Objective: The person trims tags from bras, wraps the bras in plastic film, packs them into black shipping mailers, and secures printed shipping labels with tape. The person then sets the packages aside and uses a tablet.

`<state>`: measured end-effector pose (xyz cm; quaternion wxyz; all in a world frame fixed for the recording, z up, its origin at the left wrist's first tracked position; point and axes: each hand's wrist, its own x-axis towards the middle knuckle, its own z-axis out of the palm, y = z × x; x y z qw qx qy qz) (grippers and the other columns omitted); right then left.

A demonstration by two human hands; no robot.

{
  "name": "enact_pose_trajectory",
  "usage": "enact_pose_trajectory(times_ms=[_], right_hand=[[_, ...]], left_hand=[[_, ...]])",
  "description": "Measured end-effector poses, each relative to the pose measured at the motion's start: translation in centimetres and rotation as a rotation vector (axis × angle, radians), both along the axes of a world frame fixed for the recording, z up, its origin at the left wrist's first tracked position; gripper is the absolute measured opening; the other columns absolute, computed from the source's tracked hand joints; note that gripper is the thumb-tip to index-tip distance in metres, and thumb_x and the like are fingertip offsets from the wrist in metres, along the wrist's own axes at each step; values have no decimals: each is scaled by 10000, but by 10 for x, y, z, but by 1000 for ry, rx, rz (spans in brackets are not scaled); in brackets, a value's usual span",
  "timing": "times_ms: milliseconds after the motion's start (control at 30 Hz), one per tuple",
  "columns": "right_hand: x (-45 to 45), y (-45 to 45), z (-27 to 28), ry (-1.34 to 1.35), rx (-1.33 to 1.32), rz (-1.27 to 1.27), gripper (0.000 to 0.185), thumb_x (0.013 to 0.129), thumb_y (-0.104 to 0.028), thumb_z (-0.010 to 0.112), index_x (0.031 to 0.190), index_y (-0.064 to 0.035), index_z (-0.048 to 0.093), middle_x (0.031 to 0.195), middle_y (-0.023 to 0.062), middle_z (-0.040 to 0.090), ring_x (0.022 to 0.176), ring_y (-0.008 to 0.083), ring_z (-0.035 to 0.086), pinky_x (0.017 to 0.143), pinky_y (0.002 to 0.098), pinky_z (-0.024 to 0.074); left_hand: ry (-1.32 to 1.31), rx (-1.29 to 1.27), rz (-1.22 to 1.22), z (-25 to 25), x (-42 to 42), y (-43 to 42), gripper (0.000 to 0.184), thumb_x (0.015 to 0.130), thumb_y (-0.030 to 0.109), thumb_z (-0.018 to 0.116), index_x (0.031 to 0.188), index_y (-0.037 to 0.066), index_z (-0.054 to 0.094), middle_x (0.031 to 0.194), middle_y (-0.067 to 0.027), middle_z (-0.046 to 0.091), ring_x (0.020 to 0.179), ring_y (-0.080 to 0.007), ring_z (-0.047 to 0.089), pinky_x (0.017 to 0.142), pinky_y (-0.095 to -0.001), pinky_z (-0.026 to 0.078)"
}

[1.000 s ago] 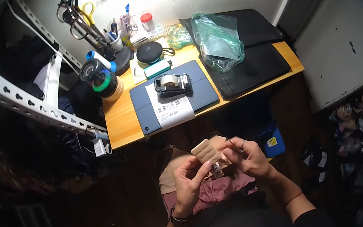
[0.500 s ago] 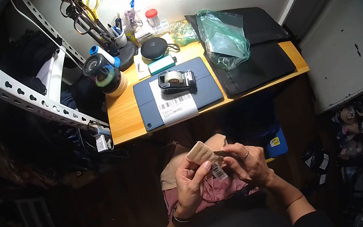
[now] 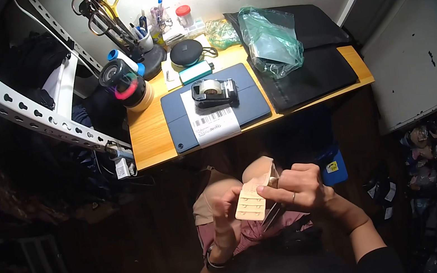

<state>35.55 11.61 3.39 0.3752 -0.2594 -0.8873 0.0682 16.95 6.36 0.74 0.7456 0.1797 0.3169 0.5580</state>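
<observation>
In the head view are two hands, one beige strip (image 3: 251, 209), one tape dispenser (image 3: 214, 92), one dark blue case (image 3: 249, 86) and one green plastic bag (image 3: 272, 43). The strip, flat and pale with rows of small metal fittings, is between the hands, on the near side of the desk (image 3: 148, 147). The left hand (image 3: 224, 214), blurred, is loosely open just left of it. The right hand (image 3: 301, 187) lays its index finger on it; whether its curled fingers grip anything, I cannot tell.
</observation>
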Motion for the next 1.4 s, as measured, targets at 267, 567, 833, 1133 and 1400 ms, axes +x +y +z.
enact_pose_trajectory(times_ms=[267, 567, 833, 1133, 1400], right_hand=[[10, -9, 0, 39, -271, -135, 450, 712, -190, 701, 1133, -142, 551, 661, 14, 515, 514, 170, 535, 464, 292, 419], [14, -11, -6, -93, -243, -134, 415, 786, -287, 682, 1150, -152, 533, 626, 8, 499, 494, 157, 536, 448, 282, 414], [14, -12, -2, -92, -218, -139, 383, 779, -281, 686, 1121, -170, 554, 613, -4, 506, 479, 155, 538, 433, 281, 404], [15, -11, -4, -41, -284, -112, 336, 772, -265, 691, 1070, -159, 577, 611, 3, 515, 478, 161, 542, 430, 283, 403], [8, -11, 3, -71, -222, -147, 340, 776, -263, 684, 1077, -153, 571, 637, 3, 527, 497, 157, 546, 438, 284, 406]], left_hand=[[355, 166, 61, 11, 3, 1, 121, 861, -9, 578, 977, -40, 558, 931, -78, 621, 847, -85, 595, 767, -228, 506], [455, 179, 44, 21, 2, -1, 123, 844, -5, 606, 954, -36, 560, 903, -87, 646, 799, -87, 613, 734, -225, 510], [324, 85, 22, 15, 1, 0, 142, 867, 37, 594, 975, -46, 556, 918, -100, 642, 813, -89, 612, 736, -219, 507], [234, 70, -10, 14, 1, 1, 189, 873, 59, 597, 1019, -52, 555, 951, -105, 637, 836, -92, 611, 739, -226, 517], [733, 260, 132, 26, 12, -6, 167, 824, -3, 637, 978, -62, 613, 888, -54, 613, 766, -77, 612, 639, -175, 501]])
